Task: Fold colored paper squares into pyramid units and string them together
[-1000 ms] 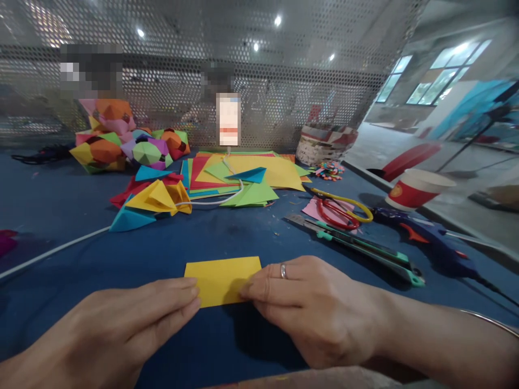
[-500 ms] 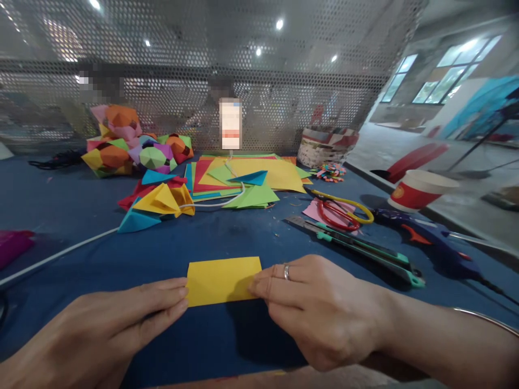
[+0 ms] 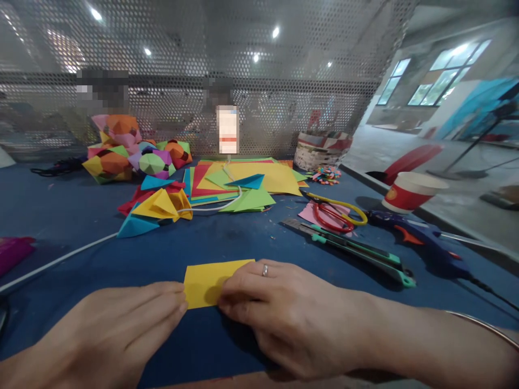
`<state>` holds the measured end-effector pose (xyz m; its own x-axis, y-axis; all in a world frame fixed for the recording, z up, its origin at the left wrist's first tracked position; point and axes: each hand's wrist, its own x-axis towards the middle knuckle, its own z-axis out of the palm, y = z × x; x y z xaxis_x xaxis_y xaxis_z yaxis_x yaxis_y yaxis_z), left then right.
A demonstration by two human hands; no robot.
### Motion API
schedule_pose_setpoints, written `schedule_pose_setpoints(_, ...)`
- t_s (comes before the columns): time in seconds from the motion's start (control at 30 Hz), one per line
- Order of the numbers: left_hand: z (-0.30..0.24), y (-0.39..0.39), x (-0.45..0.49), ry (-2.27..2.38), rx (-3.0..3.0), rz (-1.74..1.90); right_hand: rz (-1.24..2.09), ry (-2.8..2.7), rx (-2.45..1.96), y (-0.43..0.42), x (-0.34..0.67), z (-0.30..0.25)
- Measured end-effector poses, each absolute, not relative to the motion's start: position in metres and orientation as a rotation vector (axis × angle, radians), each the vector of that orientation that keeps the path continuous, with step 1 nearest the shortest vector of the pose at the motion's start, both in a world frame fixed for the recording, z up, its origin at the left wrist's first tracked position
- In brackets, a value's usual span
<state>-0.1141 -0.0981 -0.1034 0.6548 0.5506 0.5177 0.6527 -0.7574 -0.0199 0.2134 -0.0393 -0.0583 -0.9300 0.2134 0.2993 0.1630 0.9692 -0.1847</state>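
A yellow folded paper (image 3: 199, 285) lies flat on the blue tabletop in front of me, a plain rectangle. My left hand (image 3: 117, 319) holds its left edge between thumb and fingertips. On the right, my right hand (image 3: 279, 308), with a ring on one finger, has its fingers bunched together on the paper's lower middle. That hand covers the right half of the sheet, and its fingertips are partly hidden.
A green utility knife (image 3: 352, 248), scissors (image 3: 357, 210) and a glue gun (image 3: 421, 237) lie to the right, near a paper cup (image 3: 409, 192). Coloured sheets (image 3: 279, 175), folded paper pieces (image 3: 158, 208) and paper balls (image 3: 141, 156) sit further back. A white cable (image 3: 73, 253) crosses the left.
My right hand has slid left along the yellow paper, from its right end to about the middle. My left hand stays at the left edge. The view has shifted slightly.
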Motion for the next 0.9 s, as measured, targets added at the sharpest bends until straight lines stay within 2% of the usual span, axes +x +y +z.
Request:
schedule_pose_setpoints(0.13,-0.107,-0.098,-0.118,-0.826,-2.597,-0.57,0.188,-2.725,-0.273,-0.035,0.222,-0.062)
schedule_pose_setpoints(0.23,-0.093,-0.095,-0.11,-0.852,-2.627,-0.616,0.114,-2.603,-0.26,-0.031,0.224,-0.065)
schedule_pose_setpoints(0.33,-0.068,-0.084,-0.09,-0.875,-2.659,-0.745,0.059,-2.498,-0.429,-0.028,0.22,-0.067)
schedule_pose_setpoints(0.4,-0.05,-0.069,-0.075,-1.016,-2.645,-0.84,0.049,-2.512,-0.573,-0.028,0.218,-0.067)
schedule_pose_setpoints(0.53,-0.029,-0.029,-0.049,-1.692,-2.893,-0.82,0.105,-2.585,-0.683,-0.028,0.217,-0.066)
schedule_pose_setpoints(0.7,-0.028,-0.004,-0.032,-1.912,-3.153,-0.671,0.085,-2.488,-0.539,-0.028,0.218,-0.067)
schedule_pose_setpoints(0.9,-0.028,-0.018,-0.033,-2.066,-3.266,-0.738,-0.066,-2.326,-0.393,-0.026,0.218,-0.066)
